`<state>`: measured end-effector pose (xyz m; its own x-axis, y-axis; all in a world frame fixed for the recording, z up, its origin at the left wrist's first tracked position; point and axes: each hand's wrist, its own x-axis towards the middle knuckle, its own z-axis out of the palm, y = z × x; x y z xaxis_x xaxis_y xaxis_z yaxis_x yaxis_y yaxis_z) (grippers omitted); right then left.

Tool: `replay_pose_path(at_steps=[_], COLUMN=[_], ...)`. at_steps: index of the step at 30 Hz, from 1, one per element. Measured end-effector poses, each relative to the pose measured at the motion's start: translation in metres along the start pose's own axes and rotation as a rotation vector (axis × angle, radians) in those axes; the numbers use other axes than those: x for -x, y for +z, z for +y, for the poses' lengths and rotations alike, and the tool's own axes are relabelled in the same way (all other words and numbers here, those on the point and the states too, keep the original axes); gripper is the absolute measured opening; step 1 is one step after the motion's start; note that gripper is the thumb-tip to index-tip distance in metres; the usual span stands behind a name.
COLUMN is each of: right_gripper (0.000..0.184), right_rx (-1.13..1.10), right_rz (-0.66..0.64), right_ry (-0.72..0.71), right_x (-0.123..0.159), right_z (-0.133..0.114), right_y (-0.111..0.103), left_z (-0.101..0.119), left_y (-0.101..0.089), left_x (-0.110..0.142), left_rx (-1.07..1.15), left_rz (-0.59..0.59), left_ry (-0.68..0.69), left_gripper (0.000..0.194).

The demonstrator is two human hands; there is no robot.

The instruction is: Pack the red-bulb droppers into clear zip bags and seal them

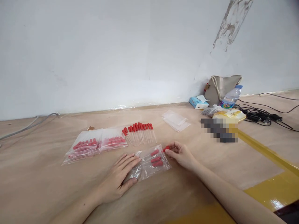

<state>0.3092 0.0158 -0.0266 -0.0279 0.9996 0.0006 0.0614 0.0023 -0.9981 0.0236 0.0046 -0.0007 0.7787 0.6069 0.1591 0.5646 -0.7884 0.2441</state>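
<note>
A see-through zip bag (147,168) lies on the table with three red-bulbed droppers (157,160) inside, bulbs toward its right end. My left hand (125,172) rests flat on the bag's left part, fingers stretched out. At the bag's right end, my right hand (178,152) pinches the red bulb of a dropper (166,148); the rest of that dropper is hard to make out. Just beyond the bag, several droppers with red bulbs (137,127) lie in a row, tubes toward me. To their left, stacked zip bags (81,143) and another bag group (113,140) hold red-bulbed droppers.
Flat see-through bags (176,120) lie beyond my right hand. Further right are a tissue pack (198,102), a grey bag (224,87), a plastic bottle (231,98) and black cables (259,116). A grey cable (35,119) lies at the left, and a wall (105,62) stands behind the table.
</note>
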Motion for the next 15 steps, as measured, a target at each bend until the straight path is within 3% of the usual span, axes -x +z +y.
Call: replay_pose_path(at_steps=[3, 6, 8, 12, 15], right_gripper=[0.020, 0.022, 0.028, 0.042, 0.048], right_rx=[0.288, 0.330, 0.252, 0.156, 0.090], right_rz=[-0.054, -0.265, -0.371, -0.230, -0.299], right_ry=[-0.138, -0.216, -0.134, 0.132, 0.163], right_x=[0.002, 0.003, 0.003, 0.003, 0.006], right_z=[-0.005, -0.013, -0.016, -0.019, -0.020], right_y=[0.004, 0.005, 0.002, -0.005, -0.005], left_z=[-0.001, -0.002, -0.002, -0.002, -0.002], left_y=[0.001, 0.001, 0.001, 0.001, 0.001], left_x=[0.000, 0.000, 0.000, 0.000, 0.000], left_rx=[-0.010, -0.025, -0.028, -0.022, -0.012], left_rz=[0.004, 0.000, -0.004, -0.002, -0.006], left_ry=[0.007, 0.010, 0.012, 0.010, 0.011], left_gripper=[0.055, 0.055, 0.054, 0.055, 0.056])
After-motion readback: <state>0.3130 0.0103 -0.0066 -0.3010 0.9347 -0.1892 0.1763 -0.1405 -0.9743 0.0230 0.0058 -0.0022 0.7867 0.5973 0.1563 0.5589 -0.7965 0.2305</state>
